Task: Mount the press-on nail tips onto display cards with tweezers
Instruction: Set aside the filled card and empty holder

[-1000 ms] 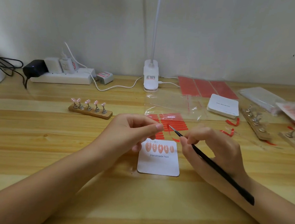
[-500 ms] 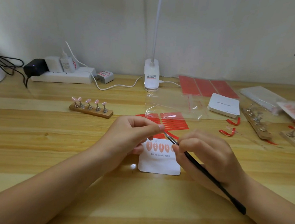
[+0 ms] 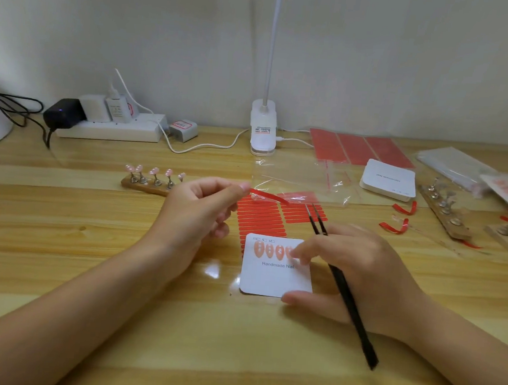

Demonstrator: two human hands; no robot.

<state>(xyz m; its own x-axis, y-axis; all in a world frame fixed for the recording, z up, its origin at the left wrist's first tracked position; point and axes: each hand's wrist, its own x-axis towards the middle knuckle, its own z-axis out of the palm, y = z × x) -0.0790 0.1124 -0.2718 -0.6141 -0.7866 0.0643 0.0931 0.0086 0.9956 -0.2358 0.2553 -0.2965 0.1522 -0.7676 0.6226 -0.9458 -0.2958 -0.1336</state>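
Red strip [image 3: 267,196] peeled up — card [image 3: 273,275] shows peach tips [image 3: 273,251].

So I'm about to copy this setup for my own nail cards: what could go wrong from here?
The red strip pinched by the left hand hangs loose and could stick to the clear bag behind it. The right hand rests fingers on the display card beside the mounted nail tips, and could nudge them.

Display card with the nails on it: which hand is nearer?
Right. The right hand rests its fingers on the display card at its right edge, tweezers tucked in it. The left hand is raised up-left of the card, pinching a red strip.
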